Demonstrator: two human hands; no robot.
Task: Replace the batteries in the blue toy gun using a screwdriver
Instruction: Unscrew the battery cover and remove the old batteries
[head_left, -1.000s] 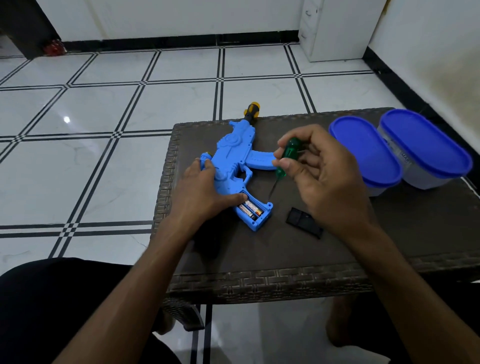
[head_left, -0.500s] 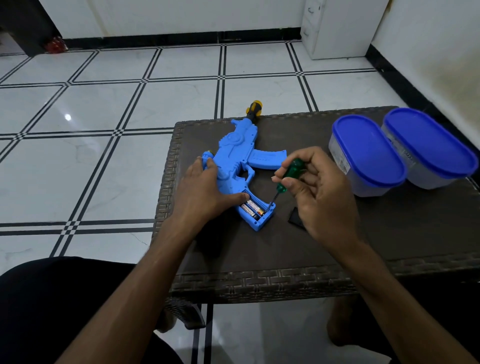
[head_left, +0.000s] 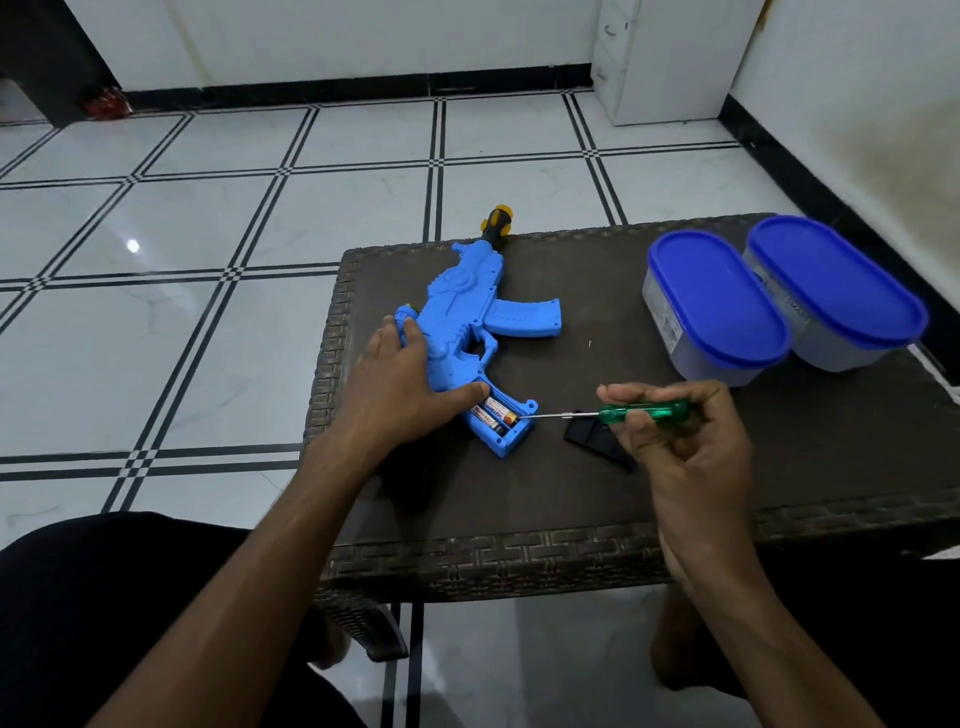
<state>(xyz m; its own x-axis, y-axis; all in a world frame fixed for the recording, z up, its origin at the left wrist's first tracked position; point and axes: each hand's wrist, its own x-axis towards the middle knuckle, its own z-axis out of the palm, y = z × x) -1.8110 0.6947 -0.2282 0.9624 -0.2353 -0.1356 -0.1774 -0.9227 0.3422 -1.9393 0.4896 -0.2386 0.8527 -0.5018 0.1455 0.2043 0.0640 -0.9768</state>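
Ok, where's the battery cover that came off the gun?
In the head view the black battery cover lies flat on the table, right of the toy gun's open grip, just below the screwdriver and partly behind the right hand.

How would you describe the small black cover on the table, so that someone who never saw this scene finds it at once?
Start at the dark woven table and find the blue toy gun on its left part. Just right of the gun's open grip lies the black cover, flat, under the screwdriver that the right hand holds. It is the only flat black piece; the two containers behind have blue lids.
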